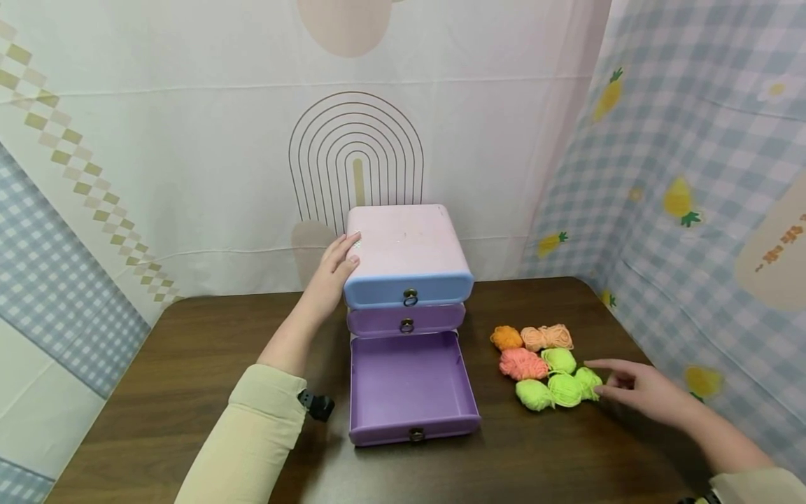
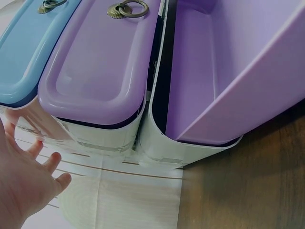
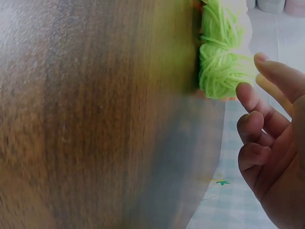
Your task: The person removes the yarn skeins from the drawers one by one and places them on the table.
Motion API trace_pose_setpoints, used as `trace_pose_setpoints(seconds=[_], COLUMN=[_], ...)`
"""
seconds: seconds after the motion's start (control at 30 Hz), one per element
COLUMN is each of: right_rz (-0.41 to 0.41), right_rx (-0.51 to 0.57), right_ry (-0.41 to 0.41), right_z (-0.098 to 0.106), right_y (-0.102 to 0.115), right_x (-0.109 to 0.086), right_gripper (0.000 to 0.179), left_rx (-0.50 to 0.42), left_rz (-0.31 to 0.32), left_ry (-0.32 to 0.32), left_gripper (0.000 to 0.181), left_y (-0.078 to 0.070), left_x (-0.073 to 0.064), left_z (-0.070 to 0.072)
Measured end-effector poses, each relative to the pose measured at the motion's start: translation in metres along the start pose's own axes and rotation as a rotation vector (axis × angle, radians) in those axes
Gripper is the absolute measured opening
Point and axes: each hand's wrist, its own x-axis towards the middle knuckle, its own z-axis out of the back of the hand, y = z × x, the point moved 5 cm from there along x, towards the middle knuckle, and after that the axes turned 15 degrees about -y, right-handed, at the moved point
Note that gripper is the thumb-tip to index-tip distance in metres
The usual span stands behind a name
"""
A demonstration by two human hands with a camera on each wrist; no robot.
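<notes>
A small drawer cabinet [image 1: 403, 238] with a pink top stands at the back of the table. Its blue drawer [image 1: 378, 292] and the purple drawer [image 1: 378, 320] beneath are in; the bottom purple drawer [image 1: 409, 385] is pulled out, with nothing inside. My left hand [image 1: 330, 273] rests on the cabinet's upper left side, fingers extended. To the right lie several yarn balls: neon green yarn [image 1: 564, 390], pink yarn [image 1: 522, 364], orange yarn [image 1: 506, 338] and peach yarn [image 1: 548, 337]. Beside the rightmost green ball [image 3: 221, 71], my right hand [image 1: 642, 388] holds its thumb and fingers apart, gripping nothing.
The brown wooden table [image 1: 220, 392] reaches a white patterned cloth [image 1: 220, 175] behind. A blue checked cloth [image 1: 667, 140] hangs along the right side. The open drawer juts toward the front, between the left forearm and the yarn.
</notes>
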Motion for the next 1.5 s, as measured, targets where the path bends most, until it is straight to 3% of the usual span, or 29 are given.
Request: trace_pose_setpoints(seconds=[0.2, 0.43, 0.7, 0.9, 1.0, 1.13, 1.23, 1.37, 1.5], right_rz=[0.011, 0.023, 0.064, 0.148, 0.228, 0.326, 0.35, 0.365, 0.384], right_rx=[0.023, 0.097, 0.165, 0.228, 0.275, 0.322, 0.347, 0.364, 0.359], right_ry=[-0.009, -0.019, 0.013, 0.066, 0.092, 0.118, 0.159, 0.216, 0.247], right_z=[0.002, -0.003, -0.022, -0.039, -0.051, -0.066, -0.077, -0.091, -0.105], right_y=[0.004, 0.024, 0.05, 0.075, 0.09, 0.108, 0.119, 0.132, 0.143], right_x=[-0.001, -0.001, 0.0, -0.001, -0.003, -0.008, -0.011, -0.017, -0.023], right_gripper=[0.047, 0.042, 0.039, 0.034, 0.032, 0.03, 0.03, 0.03, 0.03], left_rx=[0.002, 0.001, -0.01, -0.017, -0.013, -0.01, -0.016, -0.01, 0.0], left_rz=[0.0, 0.004, 0.006, 0.006, 0.023, 0.031, 0.028, 0.033, 0.03], left_ry=[0.0, -0.002, 0.001, 0.01, 0.022, 0.02, 0.019, 0.033, 0.031], left_gripper=[0.053, 0.053, 0.053, 0.053, 0.053, 0.053, 0.053, 0.053, 0.053], left_y=[0.001, 0.002, 0.0, 0.0, -0.014, -0.015, -0.014, -0.038, -0.046], left_x=[0.001, 0.002, 0.001, 0.001, -0.003, -0.004, -0.004, -0.013, -0.016], left_z=[0.0, -0.001, 0.0, 0.0, 0.002, 0.003, 0.003, 0.008, 0.009])
